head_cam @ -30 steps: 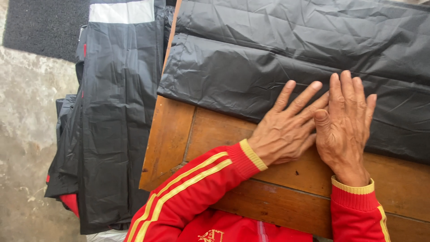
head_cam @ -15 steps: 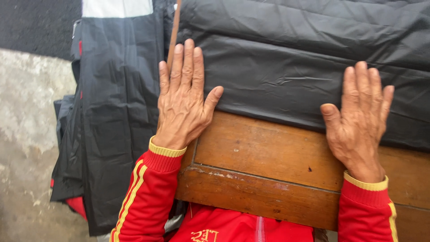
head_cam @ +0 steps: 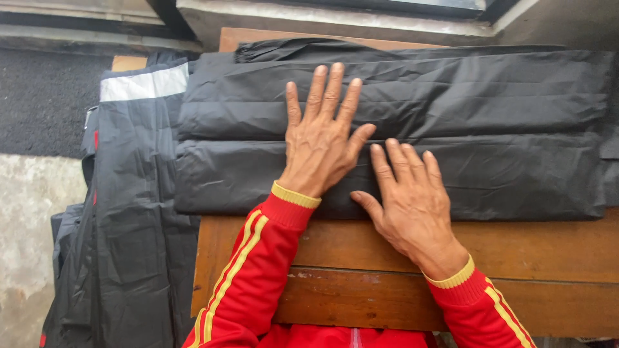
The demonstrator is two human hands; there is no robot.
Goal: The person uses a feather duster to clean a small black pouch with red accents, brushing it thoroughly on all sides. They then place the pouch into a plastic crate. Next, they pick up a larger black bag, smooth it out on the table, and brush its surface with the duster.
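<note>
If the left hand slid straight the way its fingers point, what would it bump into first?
The left hand lies flat on the folded black garment, fingers pointing away from the person. It would probably cross more of that fabric, then meet the grey ledge beyond the table.

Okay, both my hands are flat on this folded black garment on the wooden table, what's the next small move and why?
Probably sweep the left hand and right hand outward along the folded black garment. Both palms lie flat near its middle, while wrinkles and a raised seam run toward its ends. The wooden table supports it fully, so pressing outward should flatten it.
</note>
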